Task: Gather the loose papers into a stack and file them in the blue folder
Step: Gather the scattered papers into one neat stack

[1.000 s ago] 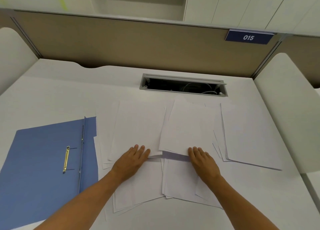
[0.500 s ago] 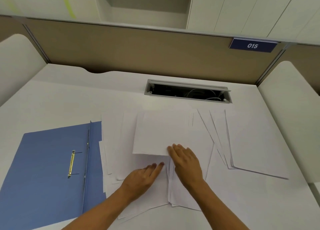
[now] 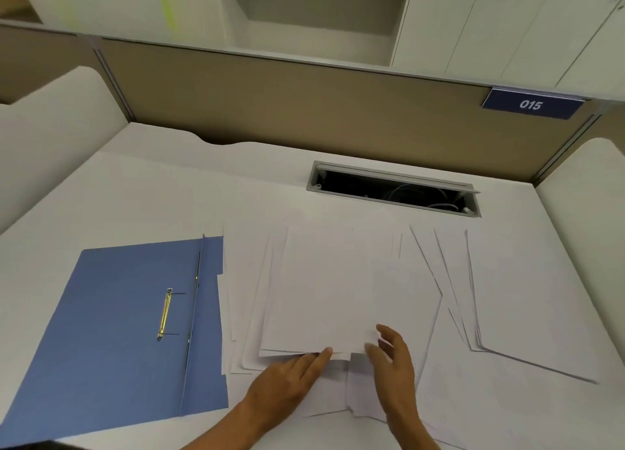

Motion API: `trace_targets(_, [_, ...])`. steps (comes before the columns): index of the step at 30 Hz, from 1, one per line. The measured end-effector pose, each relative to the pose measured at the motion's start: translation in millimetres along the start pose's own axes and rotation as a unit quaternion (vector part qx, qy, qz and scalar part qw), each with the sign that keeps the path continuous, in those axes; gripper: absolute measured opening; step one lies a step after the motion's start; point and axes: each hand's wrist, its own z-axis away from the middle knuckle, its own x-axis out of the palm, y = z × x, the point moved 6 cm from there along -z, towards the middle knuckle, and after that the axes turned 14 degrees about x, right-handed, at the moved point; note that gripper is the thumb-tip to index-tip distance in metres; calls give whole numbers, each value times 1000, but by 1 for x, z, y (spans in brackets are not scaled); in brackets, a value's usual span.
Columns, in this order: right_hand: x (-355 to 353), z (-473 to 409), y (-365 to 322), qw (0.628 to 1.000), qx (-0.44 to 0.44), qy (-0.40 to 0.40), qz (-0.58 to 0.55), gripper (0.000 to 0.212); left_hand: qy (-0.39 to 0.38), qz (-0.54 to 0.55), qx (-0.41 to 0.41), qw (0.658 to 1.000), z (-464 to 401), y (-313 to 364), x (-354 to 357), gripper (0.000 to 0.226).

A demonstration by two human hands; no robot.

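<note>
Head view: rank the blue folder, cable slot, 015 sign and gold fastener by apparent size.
1. blue folder
2. cable slot
3. 015 sign, though it sits farther back, so its true size is unsure
4. gold fastener

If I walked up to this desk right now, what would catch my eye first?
Probably the blue folder, lying open at the left of the white desk with its brass fastener showing. Next, the spread of loose papers beside it in the middle, where the left hand and right hand work at the near edge. A dark cable slot sits behind.
</note>
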Motion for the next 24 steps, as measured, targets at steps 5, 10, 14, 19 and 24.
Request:
trace_targets(5, [16,-11,-4,969,187,-77,-140,34,1,16,6,1000,-1,9,0,134])
trace_targets(10, [35,-24,-17,960,216,-154,-87,30,-2,4,34,999,-2,17,7,135])
trace_targets(14, [44,-23,-23,967,181,-179,6,30,11,10,51,999,-1,20,15,123])
trace_targets(19, [26,-26,-24,988,79,-128,45,37,76,10,-37,996,6,14,-3,34])
trace_targets(24, [-16,-36,-15,994,54,-96,-1,43,228,18,-249,941,34,-25,-20,32])
